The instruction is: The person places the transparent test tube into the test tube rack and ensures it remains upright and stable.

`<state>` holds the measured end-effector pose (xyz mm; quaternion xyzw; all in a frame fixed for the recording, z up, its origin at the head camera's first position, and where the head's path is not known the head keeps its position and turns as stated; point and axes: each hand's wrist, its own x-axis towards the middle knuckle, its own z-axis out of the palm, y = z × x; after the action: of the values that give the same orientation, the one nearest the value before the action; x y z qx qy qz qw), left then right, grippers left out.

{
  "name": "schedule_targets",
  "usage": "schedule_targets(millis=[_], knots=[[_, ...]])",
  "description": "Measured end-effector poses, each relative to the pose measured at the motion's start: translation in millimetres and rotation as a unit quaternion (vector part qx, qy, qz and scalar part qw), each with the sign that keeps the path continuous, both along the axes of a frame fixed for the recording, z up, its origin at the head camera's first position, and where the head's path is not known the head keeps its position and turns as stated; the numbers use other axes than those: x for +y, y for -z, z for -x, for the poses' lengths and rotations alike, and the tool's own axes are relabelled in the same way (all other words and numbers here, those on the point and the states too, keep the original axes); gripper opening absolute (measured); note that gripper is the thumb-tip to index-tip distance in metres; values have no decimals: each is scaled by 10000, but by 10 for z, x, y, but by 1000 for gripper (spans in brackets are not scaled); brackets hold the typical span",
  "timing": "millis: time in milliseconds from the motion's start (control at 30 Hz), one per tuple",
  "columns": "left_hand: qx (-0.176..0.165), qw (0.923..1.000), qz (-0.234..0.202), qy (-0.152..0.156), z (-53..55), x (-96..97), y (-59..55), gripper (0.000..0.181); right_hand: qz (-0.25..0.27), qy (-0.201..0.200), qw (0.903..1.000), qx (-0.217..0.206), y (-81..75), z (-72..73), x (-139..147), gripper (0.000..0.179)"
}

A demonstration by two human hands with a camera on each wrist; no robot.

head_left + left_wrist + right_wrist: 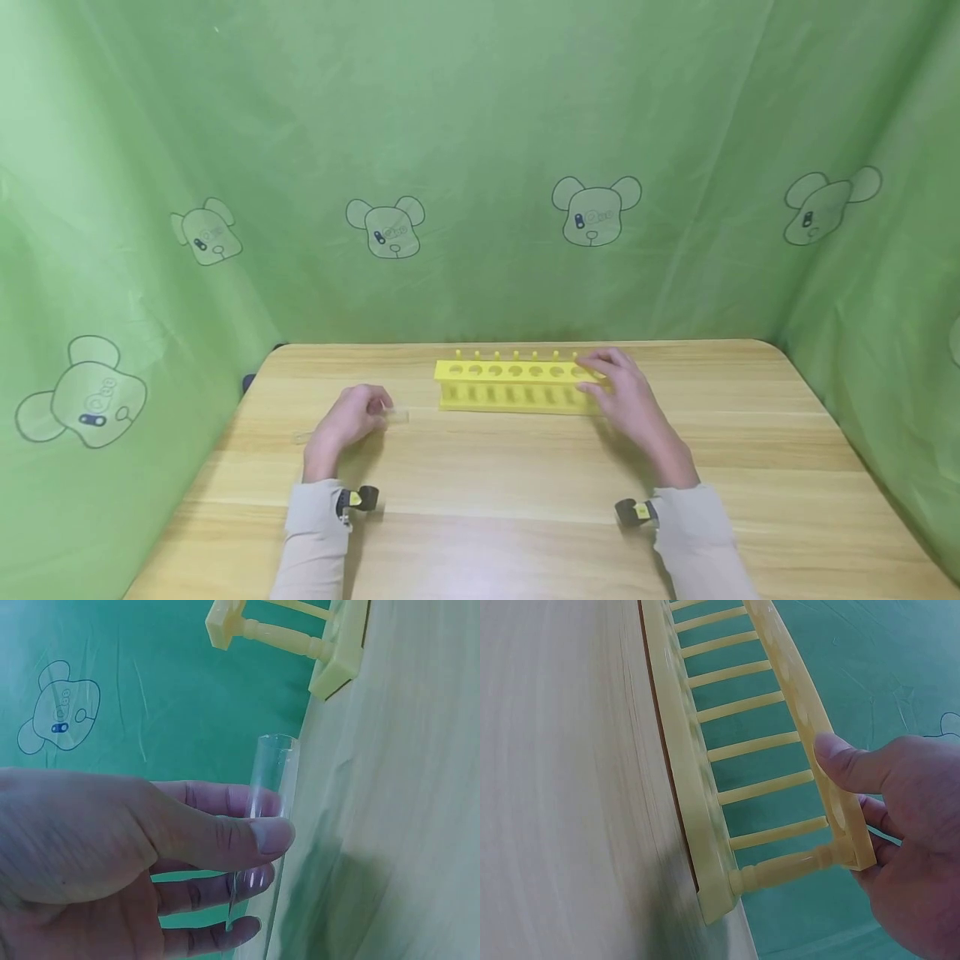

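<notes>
Towards the worktop's [480,533] left side, a clear glass tube [271,796] is pinched between thumb and curled fingers of the left hand [347,423], lying low over the wood. To its right, near the back edge, the yellow rack [517,385] is gripped at its right end by the right hand [624,398], thumb on the top plate. The smooth tube could be let slip and roll, or be cracked against the rack if tilted.
</notes>
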<state>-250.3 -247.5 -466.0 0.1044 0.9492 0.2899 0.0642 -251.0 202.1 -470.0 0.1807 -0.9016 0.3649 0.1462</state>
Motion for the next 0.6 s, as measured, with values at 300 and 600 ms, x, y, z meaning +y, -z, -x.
schedule_targets(millis=[300,600], knots=[[382,9992,-105,99,-2,-14,-72,30,11,-12,10000,-23,0,-1,5,42],[799,9965,-217,67,-21,-8,-163,29,-13,-11,10000,-47,25,17,7,42]])
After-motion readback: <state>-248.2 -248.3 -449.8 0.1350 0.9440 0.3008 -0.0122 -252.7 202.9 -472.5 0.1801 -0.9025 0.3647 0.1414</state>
